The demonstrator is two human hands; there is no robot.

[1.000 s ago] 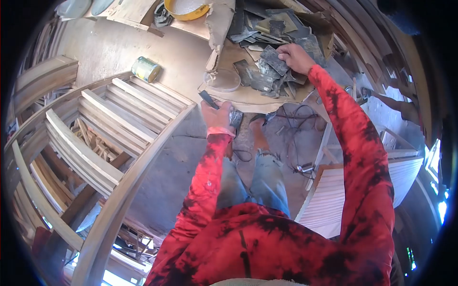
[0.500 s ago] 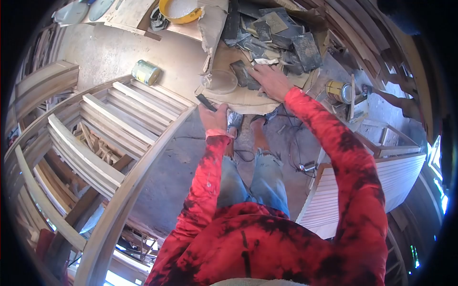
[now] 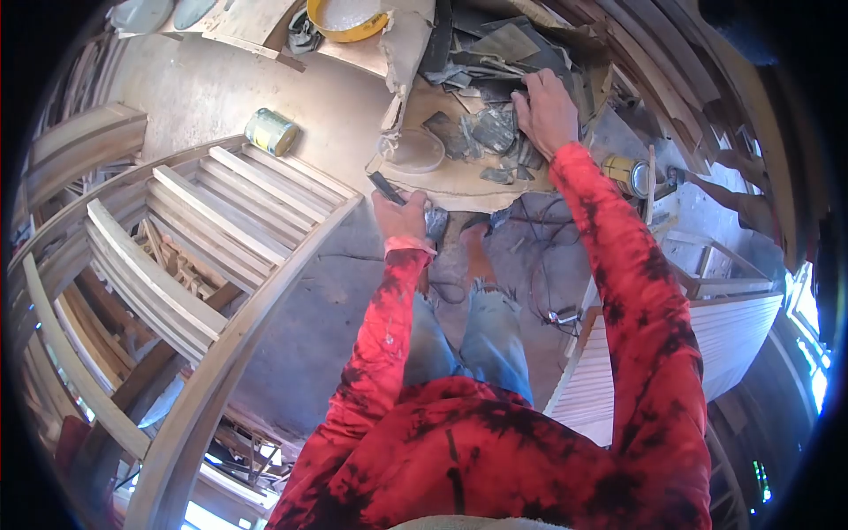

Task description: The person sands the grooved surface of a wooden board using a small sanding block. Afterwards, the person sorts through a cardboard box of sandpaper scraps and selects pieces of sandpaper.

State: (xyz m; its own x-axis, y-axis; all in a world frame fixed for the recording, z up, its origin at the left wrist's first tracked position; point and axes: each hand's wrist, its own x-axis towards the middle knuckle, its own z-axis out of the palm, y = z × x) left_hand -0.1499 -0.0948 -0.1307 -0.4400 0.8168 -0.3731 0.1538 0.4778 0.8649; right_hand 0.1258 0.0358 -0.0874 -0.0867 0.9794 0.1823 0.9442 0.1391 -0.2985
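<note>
My left hand [image 3: 401, 215] is closed around a small dark strip of sandpaper [image 3: 384, 186], in front of the board's near edge. Ahead and to the right, my right hand [image 3: 549, 113] reaches into a heap of worn dark sandpaper [image 3: 508, 41]. Its thumb and fingers bend around the edge of some sheets, and the fingertips are partly hidden. Smaller sandpaper scraps [image 3: 495, 131] lie loose on the board beside that hand. A round clear lid [image 3: 412, 151] rests to their left.
A slatted wooden frame [image 3: 256, 221] stands at my left, with a tin can [image 3: 271, 132] by its far end. Another yellowish can [image 3: 625, 175] is at right. A yellow basin [image 3: 349, 26] sits at the back. Cables [image 3: 539, 256] lie on the floor, near a white louvred panel [image 3: 654, 353].
My right hand has moved away and to the right, deeper into the heap. Top sheets have shifted back, exposing small scraps. My left hand keeps its strip, almost unmoved.
</note>
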